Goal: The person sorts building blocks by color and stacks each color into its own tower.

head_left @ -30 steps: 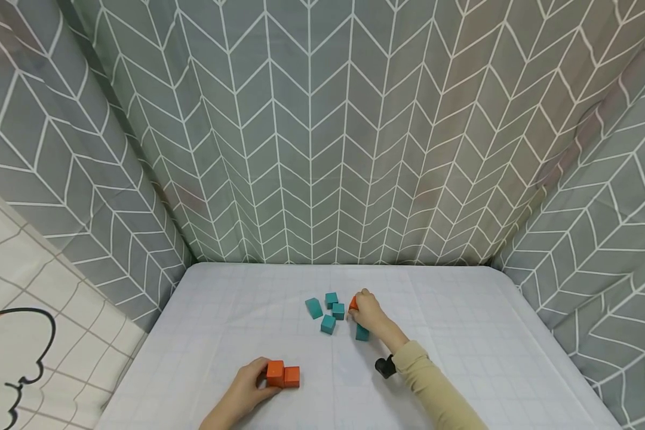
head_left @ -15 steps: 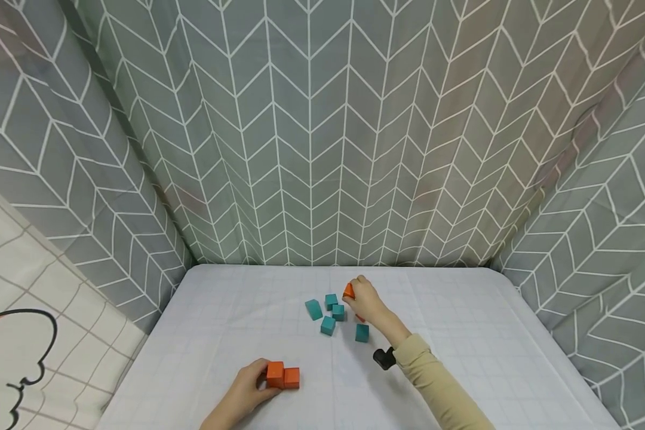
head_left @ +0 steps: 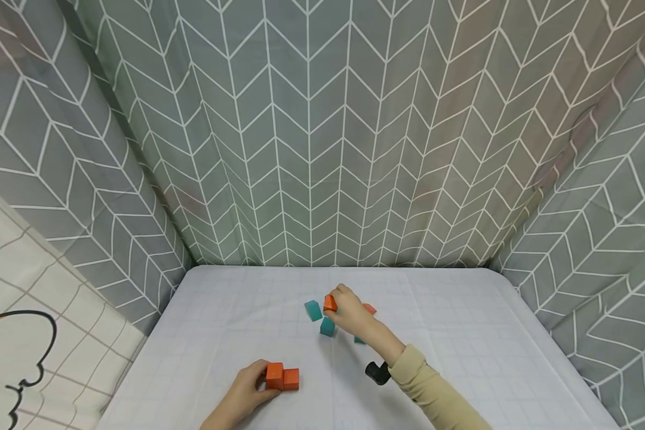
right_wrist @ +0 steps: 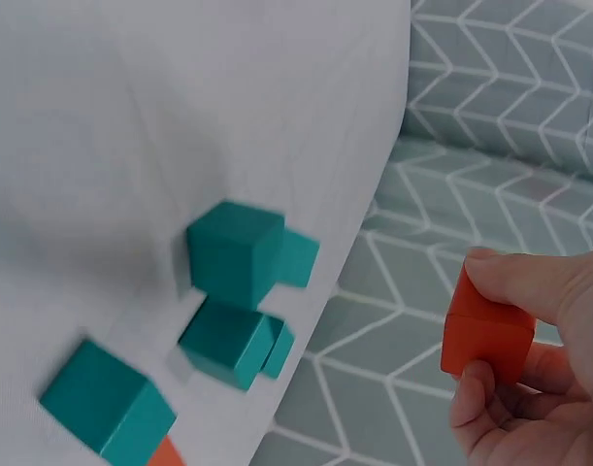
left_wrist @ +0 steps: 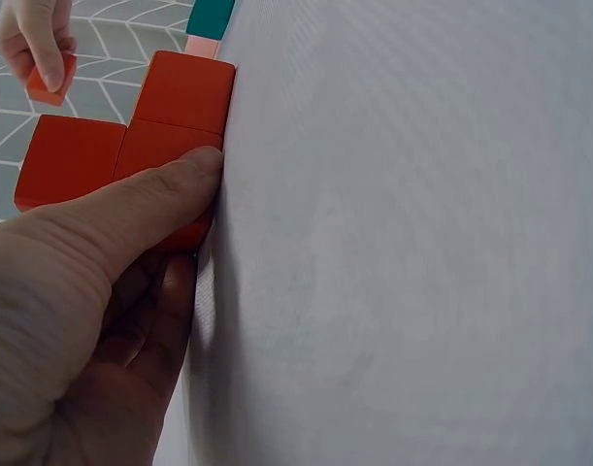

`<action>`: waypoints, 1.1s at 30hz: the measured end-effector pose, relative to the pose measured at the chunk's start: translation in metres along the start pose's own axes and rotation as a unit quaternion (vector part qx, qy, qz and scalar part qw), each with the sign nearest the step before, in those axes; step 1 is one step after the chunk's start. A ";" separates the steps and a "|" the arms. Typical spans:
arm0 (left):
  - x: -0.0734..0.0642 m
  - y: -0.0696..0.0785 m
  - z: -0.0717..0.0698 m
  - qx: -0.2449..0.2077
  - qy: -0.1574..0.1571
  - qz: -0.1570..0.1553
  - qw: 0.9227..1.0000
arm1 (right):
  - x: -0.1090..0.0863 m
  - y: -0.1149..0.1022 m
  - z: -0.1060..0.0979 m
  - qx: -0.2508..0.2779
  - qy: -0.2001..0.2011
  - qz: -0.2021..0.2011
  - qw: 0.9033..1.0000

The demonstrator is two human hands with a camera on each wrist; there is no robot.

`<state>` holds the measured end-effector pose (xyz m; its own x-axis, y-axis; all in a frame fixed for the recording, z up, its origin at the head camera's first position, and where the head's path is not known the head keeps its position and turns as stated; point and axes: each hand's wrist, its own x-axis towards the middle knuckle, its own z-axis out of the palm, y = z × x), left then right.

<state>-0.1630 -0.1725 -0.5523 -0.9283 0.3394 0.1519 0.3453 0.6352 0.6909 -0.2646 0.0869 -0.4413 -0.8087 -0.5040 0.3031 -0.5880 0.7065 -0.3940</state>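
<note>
Near the front of the table, my left hand (head_left: 242,389) grips a small group of orange blocks (head_left: 275,376). One block sits on top of another, and a further orange block (head_left: 291,379) touches them on the right. In the left wrist view the thumb presses the lower block's near side while the stacked orange block (left_wrist: 71,162) stands free of the fingers. My right hand (head_left: 352,313) pinches an orange cube (right_wrist: 487,330) between thumb and fingers, held above the table. Below and around it lie several teal blocks (head_left: 328,326), some hidden by the hand.
Another orange block (head_left: 369,309) lies behind the right wrist, partly covered. A teal block (head_left: 359,340) peeks out under the forearm. The white table (head_left: 236,310) ends at a grey patterned curtain (head_left: 322,149). A black wrist device (head_left: 378,374) hangs by the right sleeve.
My right hand has lifted the orange cube off the table and carried it left over the teal blocks. The left hand and its orange blocks have stayed in place.
</note>
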 end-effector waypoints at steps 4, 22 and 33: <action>0.000 0.001 0.000 -0.003 -0.004 -0.010 1.000 | -0.003 -0.009 0.003 0.008 -0.001 -0.017 1.000; 0.000 0.001 0.000 -0.005 0.011 0.007 1.000 | -0.027 -0.047 0.034 -0.002 -0.069 -0.086 0.994; -0.001 -0.001 0.004 -0.011 0.033 0.034 0.999 | -0.039 -0.055 0.053 0.004 -0.095 -0.093 0.991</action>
<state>-0.1617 -0.1710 -0.5557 -0.9102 0.3347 0.2440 0.4051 0.5967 0.6927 -0.2020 0.0415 -0.4775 -0.6750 -0.7092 0.2032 -0.7260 0.5896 -0.3539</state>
